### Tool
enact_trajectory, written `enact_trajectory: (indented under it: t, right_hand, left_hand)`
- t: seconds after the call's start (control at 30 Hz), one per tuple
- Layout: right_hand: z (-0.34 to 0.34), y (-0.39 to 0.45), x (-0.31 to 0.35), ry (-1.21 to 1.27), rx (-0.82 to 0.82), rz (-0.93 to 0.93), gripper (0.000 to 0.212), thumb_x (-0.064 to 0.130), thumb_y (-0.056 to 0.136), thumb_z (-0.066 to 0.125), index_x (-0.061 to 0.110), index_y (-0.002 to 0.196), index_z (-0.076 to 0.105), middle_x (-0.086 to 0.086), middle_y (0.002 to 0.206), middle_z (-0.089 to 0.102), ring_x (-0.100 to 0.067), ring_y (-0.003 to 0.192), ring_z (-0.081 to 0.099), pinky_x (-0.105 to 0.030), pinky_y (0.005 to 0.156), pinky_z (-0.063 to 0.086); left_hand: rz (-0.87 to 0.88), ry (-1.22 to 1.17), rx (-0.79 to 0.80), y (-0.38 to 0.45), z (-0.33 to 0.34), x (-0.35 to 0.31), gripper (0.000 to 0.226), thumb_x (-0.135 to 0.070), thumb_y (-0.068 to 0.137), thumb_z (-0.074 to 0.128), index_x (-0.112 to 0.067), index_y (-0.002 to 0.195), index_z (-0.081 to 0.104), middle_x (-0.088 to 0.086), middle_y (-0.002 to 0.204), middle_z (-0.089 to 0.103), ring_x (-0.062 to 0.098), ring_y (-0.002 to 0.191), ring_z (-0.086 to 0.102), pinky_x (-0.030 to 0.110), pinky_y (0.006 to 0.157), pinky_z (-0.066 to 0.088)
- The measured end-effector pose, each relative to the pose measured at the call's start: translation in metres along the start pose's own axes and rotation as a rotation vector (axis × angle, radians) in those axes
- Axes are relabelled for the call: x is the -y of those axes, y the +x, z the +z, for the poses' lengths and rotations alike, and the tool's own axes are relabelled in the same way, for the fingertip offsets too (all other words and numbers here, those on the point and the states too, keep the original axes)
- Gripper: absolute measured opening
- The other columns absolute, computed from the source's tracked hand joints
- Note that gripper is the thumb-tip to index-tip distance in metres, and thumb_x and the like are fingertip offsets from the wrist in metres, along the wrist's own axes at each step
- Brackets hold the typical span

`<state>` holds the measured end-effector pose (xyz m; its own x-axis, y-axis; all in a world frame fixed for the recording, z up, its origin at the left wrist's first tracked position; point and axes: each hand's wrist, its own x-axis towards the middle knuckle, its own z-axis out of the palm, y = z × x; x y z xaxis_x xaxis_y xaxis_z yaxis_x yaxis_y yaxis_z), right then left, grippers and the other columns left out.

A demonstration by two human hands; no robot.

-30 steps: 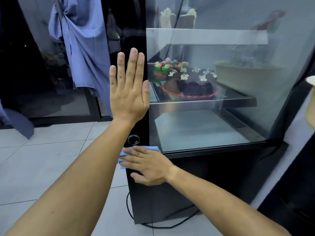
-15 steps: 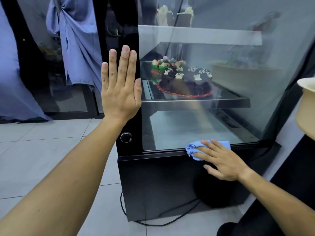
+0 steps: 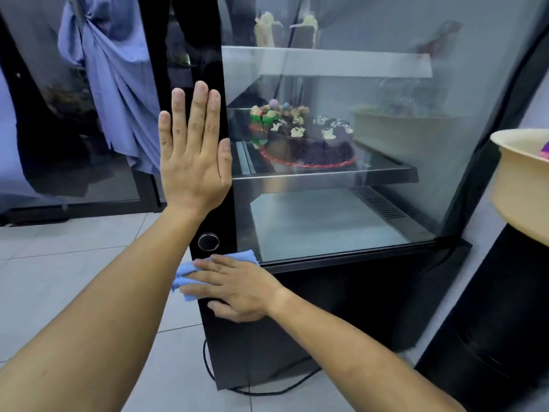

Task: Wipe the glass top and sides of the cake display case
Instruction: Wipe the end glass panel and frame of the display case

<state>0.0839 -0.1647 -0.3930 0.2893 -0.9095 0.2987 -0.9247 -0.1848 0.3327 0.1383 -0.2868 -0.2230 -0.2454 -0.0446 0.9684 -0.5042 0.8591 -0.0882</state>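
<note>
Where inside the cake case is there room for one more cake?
The bottom floor of the case, under the middle shelf, lies bare. That shelf's right half looks free beside the chocolate cake. Its left side is crowded by the cake, and the top shelf holds slices.

Cloth point(image 3: 190, 270) light blue; display case point(image 3: 341, 316) black; bowl point(image 3: 523, 185) cream.

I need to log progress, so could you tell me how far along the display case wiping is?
Done: cannot tell; the side glass shows haze and reflections. In hand: the right hand presses a blue cloth on the lower left corner while the left hand braces the black frame. Left: the top, which is out of view.
</note>
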Motion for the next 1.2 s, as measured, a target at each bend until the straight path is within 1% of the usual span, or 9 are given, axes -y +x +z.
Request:
enact_trajectory:
  t: [0.23,0.4,0.53,0.7,0.77,0.87,1.0,1.1,1.2]
  right_hand:
    - [-0.007,-0.131,-0.051,0.125,-0.056,0.251,0.056,0.023,0.1,0.049,0.03,0.155,0.041,0.011,0.16,0.041,-0.015,0.156,0.022,-0.039,0.127,0.016]
    - [-0.002,-0.232,-0.07,0.229,-0.186,0.691,0.058,0.024,0.101,0.044,0.044,0.155,0.034,0.025,0.161,0.032,-0.01,0.156,0.019,-0.049,0.123,0.022]
    - [0.01,-0.243,-0.061,0.276,-0.394,1.087,0.05,0.026,0.104,0.035,0.037,0.153,0.037,0.038,0.156,0.023,-0.003,0.156,0.008,-0.051,0.12,0.032]
    - [0.022,-0.189,-0.052,0.55,-0.875,1.562,0.051,0.022,0.107,0.034,0.026,0.157,0.03,0.004,0.171,0.015,-0.013,0.158,-0.007,-0.038,0.126,0.017]
    - [0.026,-0.149,-0.041,0.559,-0.933,1.658,0.06,0.032,0.102,0.034,0.015,0.16,0.029,-0.008,0.171,0.014,-0.025,0.159,-0.006,-0.046,0.128,0.013]
    - [0.045,-0.08,0.021,0.443,-0.857,1.478,0.058,0.024,0.104,0.041,0.01,0.159,0.031,-0.008,0.169,0.019,-0.031,0.159,-0.001,-0.042,0.128,0.013]
    - [0.055,0.015,0.115,0.295,-0.462,1.0,0.061,0.02,0.094,0.04,0.02,0.154,0.035,-0.004,0.165,0.028,-0.036,0.157,0.008,-0.042,0.125,0.01]
    - [0.054,0.033,0.118,0.16,-0.354,1.042,0.057,0.028,0.095,0.041,0.021,0.152,0.04,-0.009,0.159,0.037,-0.038,0.152,0.021,-0.046,0.122,0.015]
    - [0.055,-0.024,0.083,0.143,-0.32,0.887,0.052,0.033,0.106,0.039,0.032,0.157,0.028,0.003,0.164,0.027,-0.03,0.157,0.011,-0.044,0.129,0.013]
  left_hand:
    - [-0.001,-0.005,-0.013,0.0,0.003,0.0,0.06,-0.034,0.112,0.021,-0.013,0.167,0.012,0.012,0.173,0.019,0.04,0.158,0.017,0.048,0.129,0.001]
    - [-0.007,-0.009,-0.001,0.0,0.002,0.0,0.06,-0.034,0.112,0.021,-0.014,0.167,0.01,0.012,0.173,0.017,0.04,0.159,0.015,0.048,0.128,-0.001]
    - [-0.011,-0.028,0.008,0.0,0.001,-0.001,0.06,-0.034,0.112,0.02,-0.014,0.167,0.01,0.012,0.173,0.017,0.04,0.159,0.015,0.05,0.128,0.002]
    - [-0.021,-0.033,0.013,-0.001,0.001,-0.001,0.06,-0.034,0.112,0.02,-0.014,0.167,0.01,0.011,0.173,0.017,0.039,0.159,0.014,0.053,0.129,0.006]
    - [-0.035,-0.038,0.018,-0.001,0.001,-0.003,0.06,-0.034,0.112,0.02,-0.015,0.167,0.009,0.011,0.173,0.016,0.039,0.159,0.014,0.054,0.129,0.007]
    - [-0.039,-0.043,0.03,-0.001,0.0,-0.003,0.06,-0.034,0.112,0.019,-0.014,0.167,0.009,0.011,0.173,0.016,0.039,0.159,0.014,0.055,0.129,0.008]
    - [-0.028,-0.046,0.033,-0.001,-0.002,-0.002,0.06,-0.033,0.111,0.021,-0.015,0.167,0.009,0.01,0.173,0.016,0.038,0.159,0.015,0.055,0.129,0.01]
    - [-0.017,-0.055,0.034,0.0,-0.001,-0.001,0.06,-0.034,0.112,0.02,-0.015,0.167,0.009,0.011,0.173,0.016,0.039,0.159,0.015,0.055,0.128,0.01]
    - [-0.005,-0.055,0.019,-0.001,0.002,0.001,0.06,-0.036,0.112,0.019,-0.016,0.167,0.006,0.011,0.173,0.015,0.04,0.159,0.015,0.054,0.128,0.006]
